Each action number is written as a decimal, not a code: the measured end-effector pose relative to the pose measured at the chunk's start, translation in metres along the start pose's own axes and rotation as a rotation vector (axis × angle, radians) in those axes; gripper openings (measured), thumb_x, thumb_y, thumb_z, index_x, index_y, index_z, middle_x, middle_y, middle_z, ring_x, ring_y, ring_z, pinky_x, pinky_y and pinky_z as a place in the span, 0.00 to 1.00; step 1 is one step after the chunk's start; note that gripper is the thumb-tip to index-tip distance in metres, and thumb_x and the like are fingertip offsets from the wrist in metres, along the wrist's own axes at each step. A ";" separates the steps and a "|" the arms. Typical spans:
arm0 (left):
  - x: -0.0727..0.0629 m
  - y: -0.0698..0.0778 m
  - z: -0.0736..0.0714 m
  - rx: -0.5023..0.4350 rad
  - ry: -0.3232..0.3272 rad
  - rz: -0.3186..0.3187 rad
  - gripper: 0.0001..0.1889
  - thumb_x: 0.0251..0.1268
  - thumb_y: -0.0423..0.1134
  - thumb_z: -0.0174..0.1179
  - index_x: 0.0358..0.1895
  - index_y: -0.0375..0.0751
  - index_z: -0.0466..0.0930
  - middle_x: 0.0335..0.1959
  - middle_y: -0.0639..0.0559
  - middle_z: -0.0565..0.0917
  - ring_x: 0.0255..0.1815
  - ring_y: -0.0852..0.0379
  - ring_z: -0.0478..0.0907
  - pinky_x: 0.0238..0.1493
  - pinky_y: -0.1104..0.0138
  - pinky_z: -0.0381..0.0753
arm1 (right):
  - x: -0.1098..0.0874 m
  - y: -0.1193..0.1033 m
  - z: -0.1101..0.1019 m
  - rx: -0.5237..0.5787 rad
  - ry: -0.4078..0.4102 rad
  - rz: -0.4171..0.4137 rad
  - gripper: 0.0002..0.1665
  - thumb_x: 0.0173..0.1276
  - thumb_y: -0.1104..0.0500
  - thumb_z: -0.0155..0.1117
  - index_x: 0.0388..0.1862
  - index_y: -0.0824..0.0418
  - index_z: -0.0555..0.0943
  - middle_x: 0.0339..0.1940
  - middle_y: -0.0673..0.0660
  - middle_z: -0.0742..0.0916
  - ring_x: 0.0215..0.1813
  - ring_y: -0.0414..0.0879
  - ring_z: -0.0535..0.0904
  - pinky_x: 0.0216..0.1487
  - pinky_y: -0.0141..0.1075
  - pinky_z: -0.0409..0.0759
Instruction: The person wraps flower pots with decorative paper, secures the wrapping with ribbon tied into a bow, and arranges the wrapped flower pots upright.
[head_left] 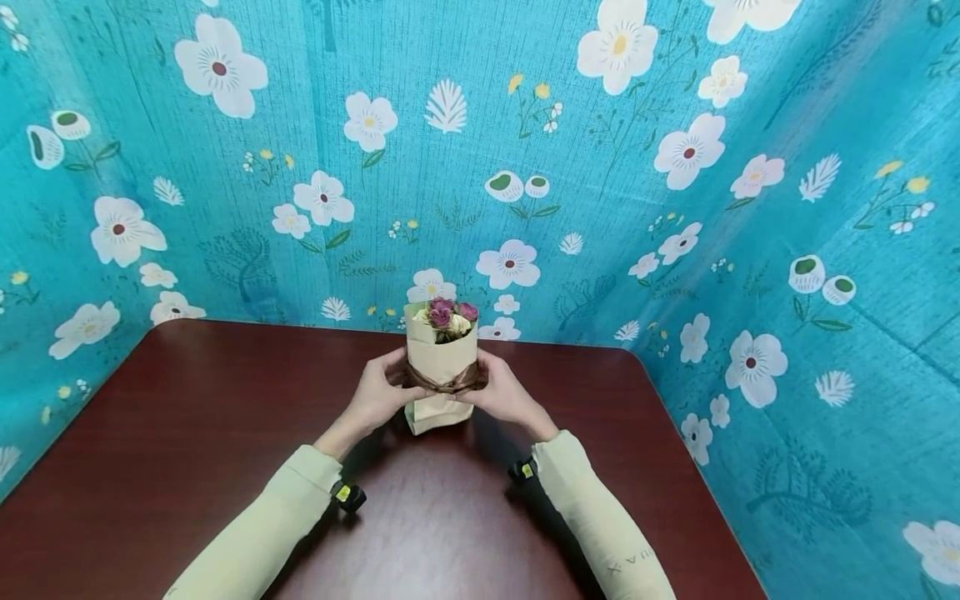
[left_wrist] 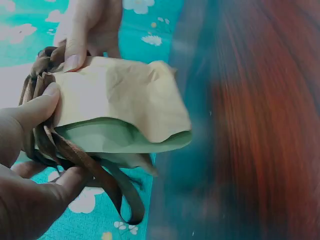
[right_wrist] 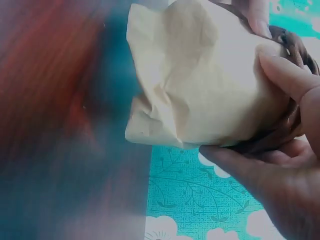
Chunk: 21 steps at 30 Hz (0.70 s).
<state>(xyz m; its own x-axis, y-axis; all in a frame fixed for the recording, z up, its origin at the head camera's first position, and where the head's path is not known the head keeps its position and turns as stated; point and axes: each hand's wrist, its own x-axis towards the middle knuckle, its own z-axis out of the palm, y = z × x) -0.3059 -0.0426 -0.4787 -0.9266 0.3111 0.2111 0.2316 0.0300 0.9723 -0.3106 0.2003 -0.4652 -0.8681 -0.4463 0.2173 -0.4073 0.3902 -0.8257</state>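
Note:
A small bouquet point(head_left: 442, 358) stands upright between both hands, its purple and cream flowers point(head_left: 442, 314) showing above a tan paper wrap. Around its middle runs a brown ribbon point(head_left: 450, 383), tied at the front, with a loose loop hanging in the left wrist view. My left hand point(head_left: 378, 393) grips the wrap from the left, thumb on the front near the ribbon. From the other side my right hand point(head_left: 507, 393) holds it the same way, thumb across the front. The crumpled lower wrap point(right_wrist: 175, 85) fills much of the right wrist view. Green paper point(left_wrist: 105, 134) lines the wrap's inside.
The bouquet is over the far part of a dark red wooden table point(head_left: 225, 400). Behind and to the right hangs a turquoise flowered cloth point(head_left: 450, 208), close to the table's far edge. A small black device point(head_left: 348, 497) sits at the left wrist.

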 end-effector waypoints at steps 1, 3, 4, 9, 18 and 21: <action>0.001 0.000 -0.001 0.010 0.005 0.029 0.39 0.57 0.28 0.74 0.74 0.40 0.69 0.64 0.38 0.80 0.63 0.41 0.79 0.55 0.56 0.84 | 0.003 0.001 0.000 -0.004 0.004 -0.018 0.29 0.60 0.69 0.75 0.60 0.63 0.76 0.46 0.60 0.85 0.43 0.46 0.84 0.43 0.38 0.84; 0.003 -0.002 -0.001 0.048 0.011 0.071 0.39 0.56 0.27 0.74 0.74 0.40 0.70 0.63 0.38 0.81 0.62 0.41 0.80 0.54 0.55 0.84 | 0.007 0.002 0.000 -0.028 0.010 -0.043 0.33 0.58 0.70 0.76 0.62 0.62 0.75 0.49 0.60 0.85 0.45 0.46 0.83 0.45 0.38 0.83; 0.004 -0.003 -0.001 0.079 0.015 0.084 0.39 0.56 0.27 0.74 0.73 0.40 0.70 0.63 0.38 0.81 0.61 0.42 0.81 0.54 0.55 0.84 | 0.009 0.004 0.001 -0.052 0.013 -0.051 0.34 0.58 0.69 0.76 0.63 0.62 0.75 0.50 0.60 0.85 0.46 0.45 0.82 0.46 0.38 0.82; 0.007 -0.013 -0.002 0.230 0.036 0.104 0.34 0.52 0.27 0.76 0.66 0.36 0.76 0.54 0.37 0.85 0.48 0.47 0.84 0.43 0.61 0.85 | 0.017 0.016 0.006 -0.161 0.004 -0.063 0.38 0.56 0.69 0.76 0.66 0.59 0.74 0.54 0.57 0.83 0.48 0.44 0.77 0.48 0.37 0.78; 0.006 -0.025 0.001 0.360 -0.004 0.058 0.36 0.52 0.32 0.78 0.68 0.38 0.76 0.51 0.40 0.82 0.47 0.48 0.82 0.43 0.60 0.83 | 0.013 0.032 0.011 -0.204 -0.017 -0.006 0.43 0.51 0.67 0.78 0.67 0.62 0.72 0.58 0.59 0.84 0.54 0.46 0.78 0.55 0.40 0.79; 0.005 -0.029 0.003 0.382 -0.018 0.039 0.38 0.53 0.32 0.78 0.70 0.38 0.74 0.51 0.40 0.81 0.50 0.45 0.81 0.47 0.57 0.84 | 0.011 0.038 0.011 -0.201 -0.009 0.004 0.44 0.48 0.67 0.80 0.67 0.63 0.73 0.59 0.59 0.84 0.57 0.46 0.78 0.59 0.41 0.79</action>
<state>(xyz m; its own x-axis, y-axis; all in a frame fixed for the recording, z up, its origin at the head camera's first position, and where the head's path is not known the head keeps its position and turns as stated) -0.3161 -0.0387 -0.5063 -0.9104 0.3354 0.2424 0.3635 0.3681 0.8558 -0.3326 0.2009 -0.5002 -0.8679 -0.4507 0.2087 -0.4526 0.5446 -0.7060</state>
